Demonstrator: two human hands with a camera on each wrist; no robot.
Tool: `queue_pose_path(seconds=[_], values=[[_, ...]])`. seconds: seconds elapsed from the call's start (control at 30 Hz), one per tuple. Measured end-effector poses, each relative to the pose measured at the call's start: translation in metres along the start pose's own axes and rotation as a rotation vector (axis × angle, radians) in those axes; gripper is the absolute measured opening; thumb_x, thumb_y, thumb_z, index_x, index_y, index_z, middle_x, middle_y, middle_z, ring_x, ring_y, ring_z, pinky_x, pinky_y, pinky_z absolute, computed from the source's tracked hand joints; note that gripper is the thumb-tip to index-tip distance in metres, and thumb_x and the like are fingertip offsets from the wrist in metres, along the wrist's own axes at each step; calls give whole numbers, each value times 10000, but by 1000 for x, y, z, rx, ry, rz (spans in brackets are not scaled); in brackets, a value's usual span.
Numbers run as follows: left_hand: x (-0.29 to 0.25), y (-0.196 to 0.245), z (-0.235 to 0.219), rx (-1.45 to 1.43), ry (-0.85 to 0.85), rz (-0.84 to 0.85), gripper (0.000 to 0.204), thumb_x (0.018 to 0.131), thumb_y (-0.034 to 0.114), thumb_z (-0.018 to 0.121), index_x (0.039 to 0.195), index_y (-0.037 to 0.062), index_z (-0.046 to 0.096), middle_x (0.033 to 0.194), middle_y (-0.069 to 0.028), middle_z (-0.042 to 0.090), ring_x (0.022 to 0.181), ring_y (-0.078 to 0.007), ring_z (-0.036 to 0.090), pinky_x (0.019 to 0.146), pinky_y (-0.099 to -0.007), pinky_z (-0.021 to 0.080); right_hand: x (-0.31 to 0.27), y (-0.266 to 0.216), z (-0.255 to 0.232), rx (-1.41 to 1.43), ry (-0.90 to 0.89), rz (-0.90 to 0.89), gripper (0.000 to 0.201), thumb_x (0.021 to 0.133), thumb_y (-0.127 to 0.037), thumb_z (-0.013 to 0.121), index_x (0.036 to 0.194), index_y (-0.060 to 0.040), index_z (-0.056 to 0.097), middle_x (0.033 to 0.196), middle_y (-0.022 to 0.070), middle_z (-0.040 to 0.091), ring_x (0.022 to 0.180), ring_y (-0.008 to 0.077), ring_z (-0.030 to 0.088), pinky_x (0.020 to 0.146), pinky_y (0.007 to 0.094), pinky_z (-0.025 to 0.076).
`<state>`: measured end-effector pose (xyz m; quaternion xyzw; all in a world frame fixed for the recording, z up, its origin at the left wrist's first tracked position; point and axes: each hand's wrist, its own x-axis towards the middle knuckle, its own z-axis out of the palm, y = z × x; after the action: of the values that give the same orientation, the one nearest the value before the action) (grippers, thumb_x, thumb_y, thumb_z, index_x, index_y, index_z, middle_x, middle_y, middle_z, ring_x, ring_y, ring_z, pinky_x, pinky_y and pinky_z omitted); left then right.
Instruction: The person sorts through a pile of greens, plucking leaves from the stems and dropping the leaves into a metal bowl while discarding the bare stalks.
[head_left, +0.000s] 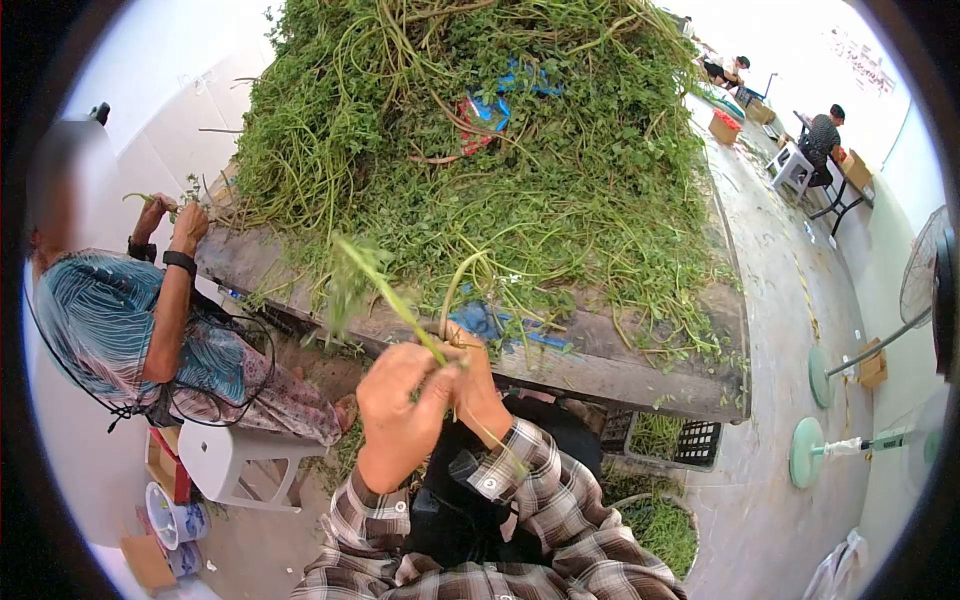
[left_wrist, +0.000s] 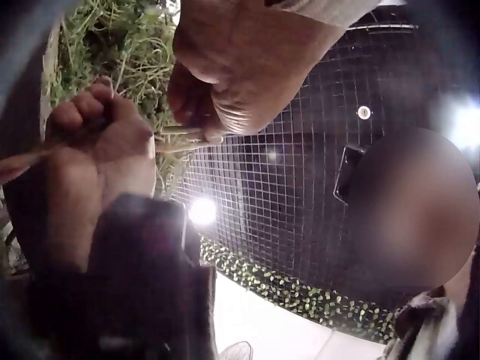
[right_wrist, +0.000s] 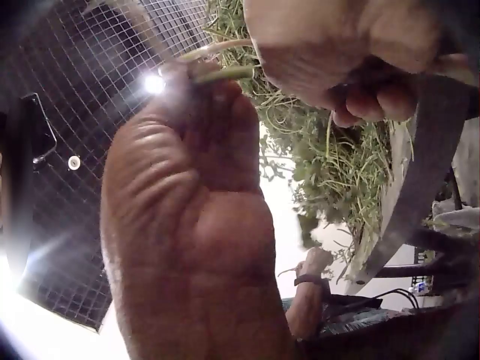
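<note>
In the head view, the left hand point(head_left: 400, 410) pinches a leafy green stem point(head_left: 390, 295) between thumb and fingers; its far end is blurred. Close beside it, the right hand point(head_left: 480, 385) grips a paler curved stem point(head_left: 452, 290), partly behind the left hand. The left wrist view shows the left hand point(left_wrist: 97, 157) curled at the left and the right hand point(left_wrist: 240, 67) above, thin stems point(left_wrist: 178, 139) spanning between them. In the right wrist view, the right hand point(right_wrist: 195, 210) pinches a cut-ended stem point(right_wrist: 229, 73), near the left hand's point(right_wrist: 345, 52) curled fingers.
A large heap of green plants point(head_left: 480, 150) covers the dark table point(head_left: 640, 375). Below are a black crate point(head_left: 697, 442) and more greens. At the left, a person in a patterned top point(head_left: 130, 310) handles a sprig beside a white stool point(head_left: 225, 460). Fans point(head_left: 808, 450) stand at right.
</note>
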<state>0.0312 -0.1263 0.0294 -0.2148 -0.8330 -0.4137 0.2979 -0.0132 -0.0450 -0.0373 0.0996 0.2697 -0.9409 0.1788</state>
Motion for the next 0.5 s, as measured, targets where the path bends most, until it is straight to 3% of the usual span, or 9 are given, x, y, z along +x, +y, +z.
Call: queue_pose_path(seconds=[0.07, 0.1, 0.13, 0.2, 0.33, 0.4, 0.43, 0.47, 0.5], values=[[2, -2, -5, -4, 118, -233, 84, 824, 54, 580, 860, -17, 608, 737, -49, 595, 654, -122, 545, 600, -254, 428, -4, -2, -2, -722, -141, -375, 253, 931, -262, 478, 821, -36, 509, 593, -21, 449, 527, 69, 410, 469, 233, 331], [0, -9, -8, -163, 176, -419, 108, 851, 82, 570, 852, -20, 604, 731, -16, 579, 642, -69, 500, 573, -228, 402, -1, 2, -6, -689, -108, -351, 247, 937, -246, 469, 825, -33, 522, 593, -20, 456, 523, 72, 411, 460, 243, 323], [4, -12, -10, -241, 238, -460, 134, 869, 106, 561, 848, -22, 599, 722, 6, 563, 637, -36, 455, 554, -206, 368, -2, 2, -7, -690, -110, -351, 247, 937, -246, 469, 825, -33, 522, 593, -20, 456, 523, 72, 411, 460, 243, 323], [10, -28, -24, -232, 141, -566, 150, 874, 124, 557, 845, -18, 599, 698, 5, 556, 634, -42, 454, 567, -203, 368, -6, -1, -8, -789, -138, -419, 240, 932, -225, 473, 810, -22, 510, 580, 4, 447, 525, 78, 414, 475, 270, 344], [20, -43, -22, -389, 51, -581, 192, 881, 155, 554, 908, -21, 624, 760, -26, 619, 710, -80, 564, 664, -223, 445, -9, 2, -11, -960, -231, -503, 201, 918, -173, 482, 809, -5, 493, 592, 66, 456, 529, 164, 460, 514, 320, 376], [23, -43, -18, -485, 5, -607, 205, 883, 156, 549, 941, -29, 615, 777, -48, 631, 717, -99, 582, 673, -236, 459, -12, 1, -6, -1131, -399, -729, 146, 897, -125, 499, 832, 5, 492, 639, 134, 470, 569, 279, 491, 552, 357, 396], [25, -44, -16, -576, -36, -628, 222, 886, 158, 544, 973, -37, 606, 795, -70, 642, 723, -119, 599, 683, -250, 474, -9, 4, -7, -1099, -414, -756, 153, 890, -105, 531, 819, 22, 483, 609, 71, 386, 557, 148, 356, 513, 307, 346], [28, -44, -14, -664, -79, -649, 242, 888, 159, 539, 1005, -45, 597, 813, -93, 653, 729, -139, 617, 692, -263, 488, -9, 3, -7, -1102, -412, -759, 153, 890, -105, 531, 819, 22, 483, 609, 71, 386, 557, 148, 356, 513, 307, 346], [29, -44, -14, -742, -93, -707, 239, 884, 143, 545, 1026, -46, 581, 834, -101, 654, 741, -146, 620, 677, -255, 493, -10, 2, -6, -1106, -404, -723, 143, 888, -114, 528, 832, 12, 491, 642, 112, 438, 574, 234, 422, 533, 335, 370]])
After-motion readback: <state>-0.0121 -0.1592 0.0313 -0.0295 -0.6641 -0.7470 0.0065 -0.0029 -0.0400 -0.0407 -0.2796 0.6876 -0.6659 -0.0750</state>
